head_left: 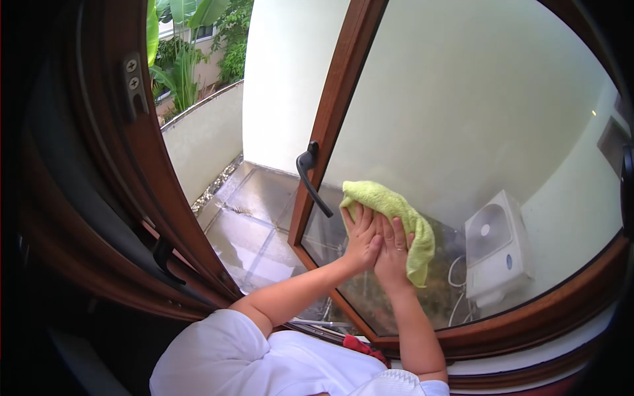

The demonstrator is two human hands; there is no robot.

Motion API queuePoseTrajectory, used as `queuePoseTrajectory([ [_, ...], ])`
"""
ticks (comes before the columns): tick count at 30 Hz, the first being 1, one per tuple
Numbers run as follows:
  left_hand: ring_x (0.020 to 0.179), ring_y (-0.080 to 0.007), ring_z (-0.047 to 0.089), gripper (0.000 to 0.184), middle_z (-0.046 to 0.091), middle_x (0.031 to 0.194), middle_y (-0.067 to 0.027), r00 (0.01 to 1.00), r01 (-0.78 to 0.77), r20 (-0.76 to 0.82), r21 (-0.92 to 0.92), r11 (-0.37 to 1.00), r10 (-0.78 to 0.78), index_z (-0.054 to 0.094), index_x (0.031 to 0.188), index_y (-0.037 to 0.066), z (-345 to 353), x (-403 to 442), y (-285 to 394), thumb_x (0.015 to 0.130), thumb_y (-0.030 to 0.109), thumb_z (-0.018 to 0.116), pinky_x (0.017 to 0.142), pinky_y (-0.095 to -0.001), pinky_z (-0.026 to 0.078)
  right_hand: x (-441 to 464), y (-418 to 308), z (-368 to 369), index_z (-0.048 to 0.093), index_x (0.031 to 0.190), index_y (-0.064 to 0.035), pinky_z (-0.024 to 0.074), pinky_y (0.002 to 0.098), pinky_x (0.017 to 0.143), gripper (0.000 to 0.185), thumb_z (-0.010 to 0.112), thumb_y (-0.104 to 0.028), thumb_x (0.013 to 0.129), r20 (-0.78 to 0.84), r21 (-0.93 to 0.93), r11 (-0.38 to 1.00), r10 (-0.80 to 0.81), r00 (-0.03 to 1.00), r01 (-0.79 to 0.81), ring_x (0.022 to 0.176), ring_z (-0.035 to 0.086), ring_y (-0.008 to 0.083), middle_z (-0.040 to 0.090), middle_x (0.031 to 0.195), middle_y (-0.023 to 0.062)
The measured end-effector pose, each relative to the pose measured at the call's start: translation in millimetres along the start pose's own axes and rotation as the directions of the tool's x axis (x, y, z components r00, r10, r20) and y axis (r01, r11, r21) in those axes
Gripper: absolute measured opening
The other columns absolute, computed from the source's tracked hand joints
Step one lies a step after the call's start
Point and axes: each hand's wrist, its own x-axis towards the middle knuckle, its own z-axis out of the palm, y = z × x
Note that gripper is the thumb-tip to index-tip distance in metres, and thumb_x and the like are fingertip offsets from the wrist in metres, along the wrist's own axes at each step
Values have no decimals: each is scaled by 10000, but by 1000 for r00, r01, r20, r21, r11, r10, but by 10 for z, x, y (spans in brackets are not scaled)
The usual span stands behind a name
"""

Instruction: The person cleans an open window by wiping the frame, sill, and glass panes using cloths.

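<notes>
A yellow-green cloth lies bunched against the glass pane of an open, brown-framed window. My left hand presses flat on the cloth, its fingers spread and pointing up. Right beside it, touching it, my right hand also rests on the cloth, with a fold of the cloth around its outer side. To the left of both hands, a black handle is fixed on the window frame.
Through the glass a white air-conditioner unit shows at the right. A red item lies by the sill below my arms. The fixed frame with a metal catch stands at the left. Outside are wet paving, a low wall and plants.
</notes>
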Motion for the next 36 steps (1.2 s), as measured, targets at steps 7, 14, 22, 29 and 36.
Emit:
queuePoseTrajectory([
  [7, 1405, -415, 15, 612, 12, 1517, -251, 976, -102, -209, -191, 976, 61, 265, 1427, 42, -255, 1120, 521, 939, 398, 368, 1063, -585, -97, 924, 528, -554, 313, 1449, -165, 58, 486, 1129, 494, 341, -228, 959, -201, 500, 865, 157, 967, -37, 1415, 173, 275, 240, 1521, 67],
  [14, 1417, -362, 67, 551, 122, 1540, -157, 956, -35, -294, -165, 986, -16, 211, 1474, 98, -314, 1891, 488, 979, 321, 302, 1070, -545, -107, 1658, 698, -843, 334, 1437, -193, 103, 456, 1136, 480, 365, -250, 961, -293, 218, 974, 125, 948, -61, 1417, 175, 201, 245, 1519, -50],
  [22, 1428, -275, 102, 535, 185, 1528, -146, 937, 105, -313, -175, 979, -156, 218, 1467, 60, -302, 1314, 81, 969, 239, 300, 1098, -482, -91, 1379, 247, -529, 336, 1425, -117, 111, 450, 1146, 498, 370, -199, 934, -149, 134, 991, -1, 989, 21, 1427, 130, 181, 221, 1527, -13],
  [29, 1432, -269, 64, 547, 154, 1539, -117, 962, 116, -222, -196, 974, -159, 176, 1469, 42, -369, 925, -173, 979, 269, 267, 1107, -472, -83, 1208, -92, -376, 327, 1426, -93, 80, 452, 1145, 532, 379, -200, 908, -52, -427, 902, -104, 993, 72, 1429, 130, 212, 220, 1528, 16],
  [36, 1424, -310, 66, 526, 135, 1533, -154, 987, 7, -161, 152, 988, 18, 196, 1452, 4, -284, 510, -723, 981, 230, 259, 1126, -450, -7, 913, -385, 194, 288, 1441, -83, 22, 441, 1140, 553, 336, -210, 906, -63, 150, 987, -41, 997, 50, 1432, 107, 217, 191, 1538, 25],
])
